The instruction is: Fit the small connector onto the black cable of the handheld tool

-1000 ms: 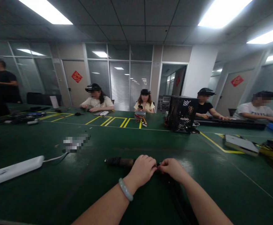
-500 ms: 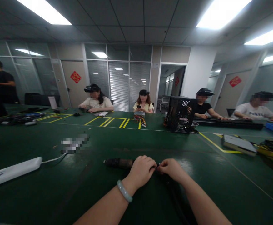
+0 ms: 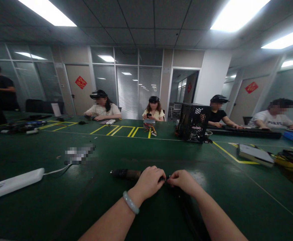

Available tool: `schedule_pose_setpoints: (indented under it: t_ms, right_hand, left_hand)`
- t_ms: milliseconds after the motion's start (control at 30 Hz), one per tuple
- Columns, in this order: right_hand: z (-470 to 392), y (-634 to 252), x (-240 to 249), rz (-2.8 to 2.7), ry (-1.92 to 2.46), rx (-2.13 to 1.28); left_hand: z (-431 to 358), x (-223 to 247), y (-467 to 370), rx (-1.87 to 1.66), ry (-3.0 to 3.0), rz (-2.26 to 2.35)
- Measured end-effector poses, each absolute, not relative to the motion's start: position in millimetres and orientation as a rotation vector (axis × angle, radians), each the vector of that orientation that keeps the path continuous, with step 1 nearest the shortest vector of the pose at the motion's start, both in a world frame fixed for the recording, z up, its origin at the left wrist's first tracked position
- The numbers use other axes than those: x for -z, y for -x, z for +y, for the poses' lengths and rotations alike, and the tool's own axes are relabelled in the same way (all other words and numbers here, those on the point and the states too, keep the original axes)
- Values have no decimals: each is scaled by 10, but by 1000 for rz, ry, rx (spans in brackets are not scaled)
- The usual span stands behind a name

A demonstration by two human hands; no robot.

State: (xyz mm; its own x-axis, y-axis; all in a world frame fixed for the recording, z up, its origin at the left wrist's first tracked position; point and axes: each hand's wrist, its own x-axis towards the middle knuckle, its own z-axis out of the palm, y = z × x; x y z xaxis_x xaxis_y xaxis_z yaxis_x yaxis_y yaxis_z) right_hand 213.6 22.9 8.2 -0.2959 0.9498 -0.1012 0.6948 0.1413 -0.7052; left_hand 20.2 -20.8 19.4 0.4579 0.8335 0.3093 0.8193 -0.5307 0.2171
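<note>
A dark, stick-shaped electric screwdriver [image 3: 127, 174] lies along the green table with its metal tip to the left. My left hand [image 3: 150, 180] is closed around its right end, and a pale bangle circles that wrist. Close by on the right, the thumb and fingers of my right hand [image 3: 182, 180] pinch something small and dark, mostly hidden by the fingertips. A narrow gap separates the two hands. Below my right hand, a long dark shape [image 3: 190, 214], perhaps a cord, runs down between the forearms; it is too dim to make out.
A white power strip [image 3: 15, 184] with a cable lies at left. Ahead stands a black computer case [image 3: 194, 122], beside a power supply with coloured wires [image 3: 150, 127]. A flat silver box [image 3: 255, 154] and yellow-black bundle [image 3: 292, 164] are at right. Several people sit across the table.
My left hand and the screwdriver have shifted slightly left, and the gap between my hands' fingertips is a little wider. My right hand has barely moved.
</note>
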Motion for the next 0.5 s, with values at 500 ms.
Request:
schedule_pose_setpoints:
  t_ms: [500]
  right_hand:
    - [264,-2143,10,-2022,1500,-1055]
  left_hand:
    - [-210,-183,-190,-653,-2699,1456]
